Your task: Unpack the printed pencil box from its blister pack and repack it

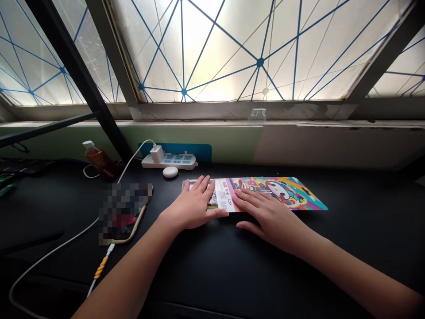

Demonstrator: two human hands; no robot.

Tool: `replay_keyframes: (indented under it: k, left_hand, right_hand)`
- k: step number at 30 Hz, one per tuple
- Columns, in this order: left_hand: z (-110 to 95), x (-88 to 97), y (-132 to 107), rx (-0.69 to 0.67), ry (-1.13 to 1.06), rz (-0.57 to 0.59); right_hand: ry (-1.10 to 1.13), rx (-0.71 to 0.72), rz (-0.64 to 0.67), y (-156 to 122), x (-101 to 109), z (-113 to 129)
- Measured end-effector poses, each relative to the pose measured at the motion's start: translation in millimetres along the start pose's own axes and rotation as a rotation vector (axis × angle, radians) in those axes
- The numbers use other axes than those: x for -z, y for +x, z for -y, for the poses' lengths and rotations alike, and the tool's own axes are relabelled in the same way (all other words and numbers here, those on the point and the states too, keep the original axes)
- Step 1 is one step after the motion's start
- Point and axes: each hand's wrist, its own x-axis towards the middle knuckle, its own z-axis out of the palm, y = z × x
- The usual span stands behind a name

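A colourful pencil box (225, 195) with a cartoon figure and a white label reading "PENCIL BOX" lies on the black table. Its right part is a flat printed panel that reaches well past the label. My left hand (195, 204) rests flat on the box's left end, fingers stretched out. Just right of the label, my right hand (260, 212) lies across the printed panel with its fingers extended and its thumb apart, below the panel's near edge. Neither hand is closed around anything. The fingers cover part of the print.
Left of the box are a phone (128, 217) on a charging cable, a white power strip (169, 161) with a plugged-in charger, and a small round white case (170, 172). A bottle of reddish liquid (101, 161) stands by a black metal post (83, 84). A clear cup (258, 114) sits on the sill.
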Motion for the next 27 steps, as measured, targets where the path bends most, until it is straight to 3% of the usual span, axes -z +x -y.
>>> replay_keyframes:
  k: [3, 8, 12, 16, 21, 27]
  left_hand:
    - [3.1, 1.6, -1.5, -0.004, -0.009, 0.007]
    - [-7.3, 3.2, -6.8, 0.027, -0.018, -0.051]
    - [-28.0, -4.8, -7.1, -0.009, 0.048, -0.146]
    - [-39.3, -11.7, -5.2, -0.107, 0.039, -0.077]
    - [-29.4, -3.6, -10.5, -0.079, 0.018, 0.052]
    - [-2.0, 13.0, -20.0, 0.056, -0.040, 0.097]
  right_hand:
    - [-0.046, -0.060, -0.015, 0.4, 13.6, -5.9]
    - [-0.120, -0.146, 0.077, 2.1, 29.2, -4.8]
    - [-0.089, -0.009, 0.012, 1.4, 12.0, 0.8]
    - [-0.107, 0.088, 0.005, -1.1, -10.5, -0.1]
    - [-0.067, 0.100, 0.032, -5.9, -6.1, -9.2]
    - [-0.122, 0.105, 0.058, -11.0, 1.1, -22.0]
